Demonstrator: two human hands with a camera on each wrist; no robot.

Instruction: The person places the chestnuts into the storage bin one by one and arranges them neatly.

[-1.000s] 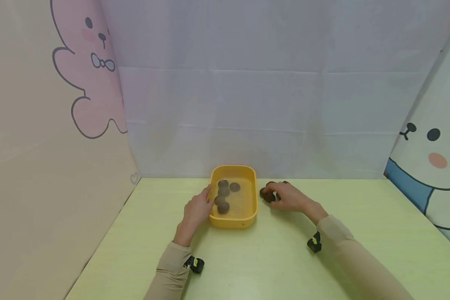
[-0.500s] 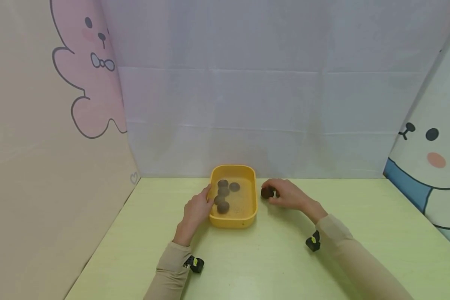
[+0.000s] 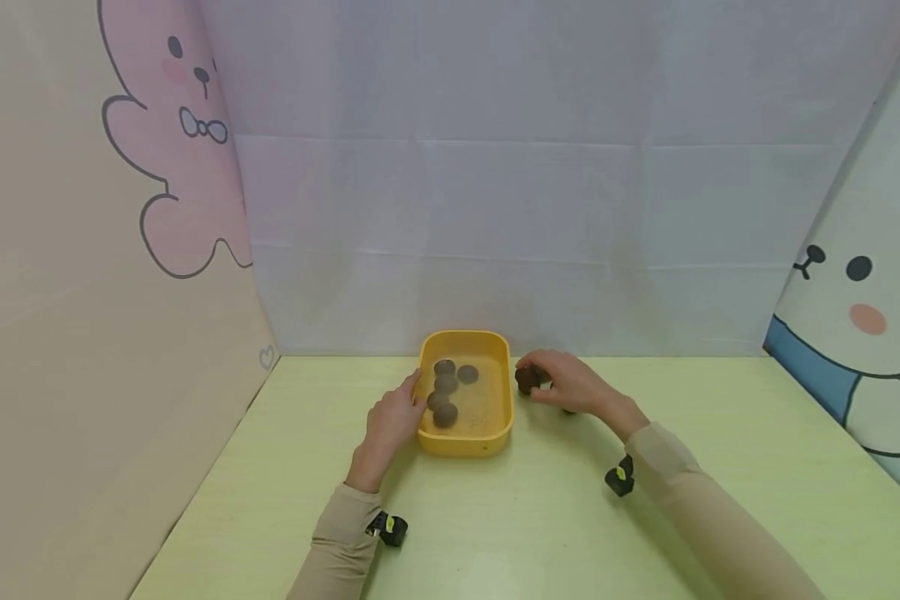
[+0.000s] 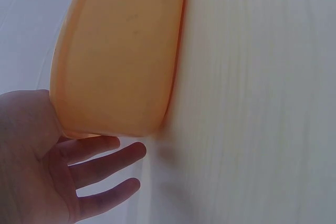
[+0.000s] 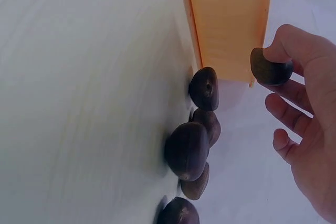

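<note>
A yellow plastic tray [image 3: 465,447] stands on the pale yellow-green worktop [image 3: 495,525], close to the foot of the whitish curtain [image 3: 450,208]. In it lie five brown nuts [image 3: 446,415], round and looking like chestnuts: four bunched in an uneven line toward the left side, the fifth just to the right of that line near its far end. The left hand [image 3: 393,417] holds the tray's left wall, thumb lapping over the rim, while three fingers hang outside it, spread and only slightly bent. The right hand [image 3: 573,385] is to the right of the tray, its thumb and fingers pinching a single dark nut [image 3: 527,380], with its remaining fingers loosely curled. The right wrist view shows that nut raised off the worktop, about level with the tray's rim; whether it touches the tray I cannot tell. Below the hand, five more loose nuts [image 5: 186,150] sit in a straggling row on the worktop, the foremost near the tray's wall; the head view mostly hides them. Both arms wear beige sleeves [image 3: 720,517], with a small black camera [image 3: 619,477] at each wrist.
</note>
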